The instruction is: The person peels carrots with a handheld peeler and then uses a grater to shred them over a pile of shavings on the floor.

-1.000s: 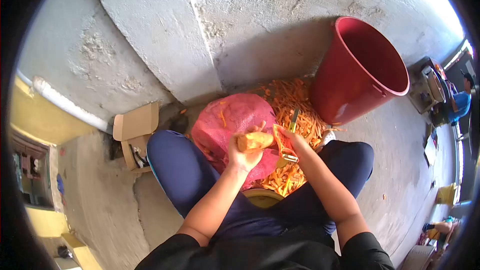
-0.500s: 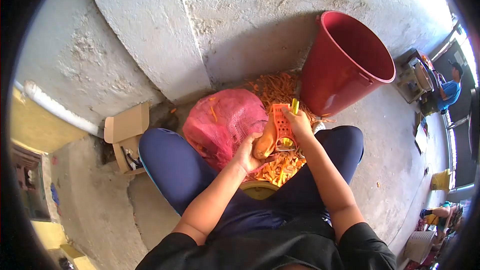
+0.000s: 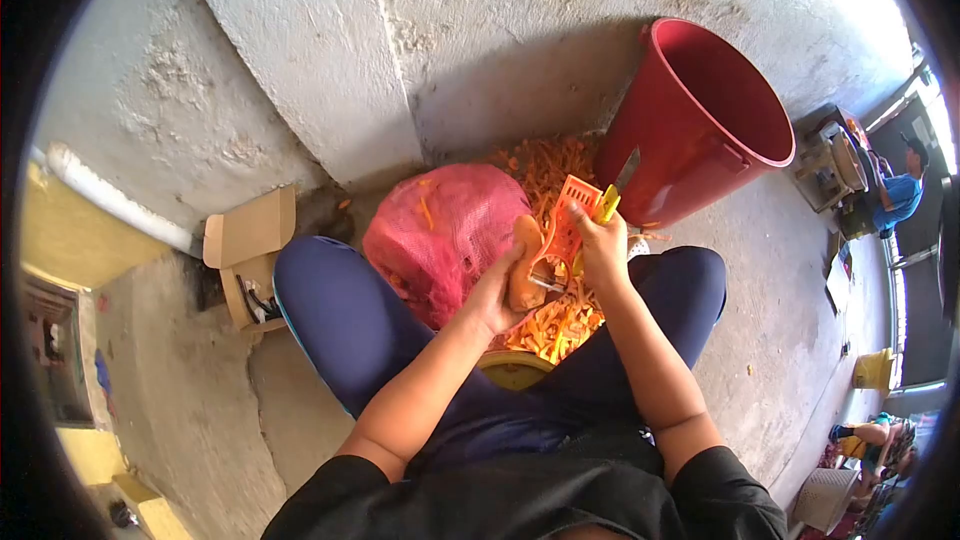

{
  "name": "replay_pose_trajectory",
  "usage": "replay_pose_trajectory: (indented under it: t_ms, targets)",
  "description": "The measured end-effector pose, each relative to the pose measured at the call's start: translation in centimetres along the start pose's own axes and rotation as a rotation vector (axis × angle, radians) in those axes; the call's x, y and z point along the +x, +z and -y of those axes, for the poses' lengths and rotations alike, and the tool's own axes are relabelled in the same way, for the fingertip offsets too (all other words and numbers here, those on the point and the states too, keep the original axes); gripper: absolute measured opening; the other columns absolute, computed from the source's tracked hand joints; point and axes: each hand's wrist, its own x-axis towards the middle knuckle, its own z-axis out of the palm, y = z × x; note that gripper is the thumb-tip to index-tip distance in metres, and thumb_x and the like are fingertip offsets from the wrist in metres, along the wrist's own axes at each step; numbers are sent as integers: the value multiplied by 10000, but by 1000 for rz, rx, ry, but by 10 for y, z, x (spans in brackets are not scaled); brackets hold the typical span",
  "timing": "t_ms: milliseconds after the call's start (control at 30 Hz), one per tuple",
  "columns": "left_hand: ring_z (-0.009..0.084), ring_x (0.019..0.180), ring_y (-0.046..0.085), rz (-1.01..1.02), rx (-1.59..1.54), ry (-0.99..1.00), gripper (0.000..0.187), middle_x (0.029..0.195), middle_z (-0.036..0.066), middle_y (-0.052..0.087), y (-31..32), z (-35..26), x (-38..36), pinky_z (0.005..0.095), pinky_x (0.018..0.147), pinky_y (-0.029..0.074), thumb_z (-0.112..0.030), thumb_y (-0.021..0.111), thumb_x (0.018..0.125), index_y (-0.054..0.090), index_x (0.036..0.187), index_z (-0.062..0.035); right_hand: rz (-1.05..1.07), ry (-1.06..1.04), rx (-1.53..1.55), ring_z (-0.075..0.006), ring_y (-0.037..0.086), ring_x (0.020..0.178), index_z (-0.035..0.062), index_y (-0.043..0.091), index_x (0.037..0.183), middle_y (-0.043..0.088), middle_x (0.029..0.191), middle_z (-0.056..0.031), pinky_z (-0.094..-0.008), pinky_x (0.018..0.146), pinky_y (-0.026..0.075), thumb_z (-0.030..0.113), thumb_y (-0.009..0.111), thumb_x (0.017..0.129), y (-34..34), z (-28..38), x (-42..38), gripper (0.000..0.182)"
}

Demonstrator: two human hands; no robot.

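My left hand (image 3: 490, 300) is closed around a thick carrot (image 3: 524, 285), held above the peelings between my knees. In my right hand (image 3: 603, 250) is an orange plastic peeler (image 3: 566, 212) with a perforated body, its metal blade end lying against or very close to the carrot's right side. The same hand also grips a knife (image 3: 608, 202) by its yellow handle, with the blade pointing up and away from me. Orange peelings (image 3: 560, 332) fill a yellowish tub (image 3: 515, 374) below my hands. Left of the carrot sits a pink-red mesh sack (image 3: 450, 225).
A tall red bin (image 3: 665, 130) stands by the wall, with more peelings (image 3: 560, 165) on the floor beside it. An open cardboard box (image 3: 250, 240) is at left. At far right are a person in blue (image 3: 900, 195), a yellow bucket (image 3: 874, 370) and a pale basket (image 3: 828, 496).
My right hand has tilted the peeler, bringing its blade end to the carrot's side. The knife blade now shows beyond the hand. The carrot stands more upright in my left hand.
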Motion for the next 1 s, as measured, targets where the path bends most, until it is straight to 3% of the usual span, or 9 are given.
replay_pose_trajectory:
  t_ms: [100, 200, 367, 600, 667, 700, 800, 933, 1000]
  targets:
    - [176, 816, 565, -85, -36, -30, 379, 972, 64, 560, 15, -7, -7, 373, 721, 481, -392, 419, 848, 464, 1087, -101, 62, 18, 38, -78, 546, 637, 4, 562, 882, 600, 763, -30, -221, 577, 445, 84, 607, 759, 7, 0, -8, 153]
    - [177, 832, 564, -19, 56, 35, 387, 979, 56, 558, 15, -6, -6, 367, 700, 482, -403, 406, 853, 463, 1094, -106, 91, -68, -123, -91, 557, 648, 1, 551, 882, 608, 761, -50, -235, 594, 452, 110, 616, 757, 13, 1, -12, 179]
    - [190, 845, 569, -77, -62, 15, 383, 989, 70, 561, 4, -3, -3, 355, 693, 489, -383, 341, 881, 458, 1103, -94, 111, -110, -184, -108, 569, 662, 3, 544, 874, 614, 744, -74, -255, 611, 455, 141, 622, 755, 18, -4, -16, 199]
    - [174, 829, 574, -66, 158, -34, 377, 959, 75, 570, -3, -2, 0, 330, 695, 491, -365, 309, 895, 466, 1088, -81, 13, -138, -437, -161, 551, 611, 3, 536, 881, 580, 685, -138, -297, 576, 432, 150, 625, 740, 15, -6, -4, 223]
    - [168, 795, 580, 9, 197, -92, 385, 929, 75, 577, -13, -2, -2, 312, 681, 491, -364, 304, 897, 469, 1081, -70, -172, -345, -547, -236, 506, 560, 5, 523, 845, 555, 659, -166, -330, 560, 425, 179, 631, 733, -1, -28, 26, 234]
    - [164, 777, 583, 47, 216, -121, 388, 914, 76, 581, -17, 0, -3, 303, 674, 491, -364, 302, 898, 471, 1078, -64, -215, -199, -496, -229, 492, 541, 2, 513, 835, 548, 647, -165, -339, 547, 419, 179, 632, 730, -19, -39, 54, 238]
    - [166, 726, 587, -11, 267, -171, 421, 877, 79, 588, -2, 10, -13, 294, 661, 489, -394, 324, 887, 480, 1069, -48, -421, -253, -634, -205, 490, 519, -10, 514, 818, 555, 640, -146, -325, 505, 407, 180, 612, 753, -41, -17, 86, 224]
    - [176, 764, 584, -147, 104, -107, 386, 920, 67, 580, 19, -9, -15, 335, 695, 491, -382, 391, 869, 473, 1085, -74, -123, -132, -280, -75, 460, 547, 21, 527, 811, 526, 625, -18, -235, 489, 382, 134, 610, 762, -25, -19, 59, 149]
    - [177, 785, 583, -92, 96, -102, 384, 945, 66, 573, 5, -11, -3, 341, 708, 493, -378, 379, 874, 465, 1097, -78, 7, -160, -208, -71, 470, 555, 31, 536, 858, 559, 700, -20, -216, 499, 386, 124, 604, 769, -2, -13, 26, 146]
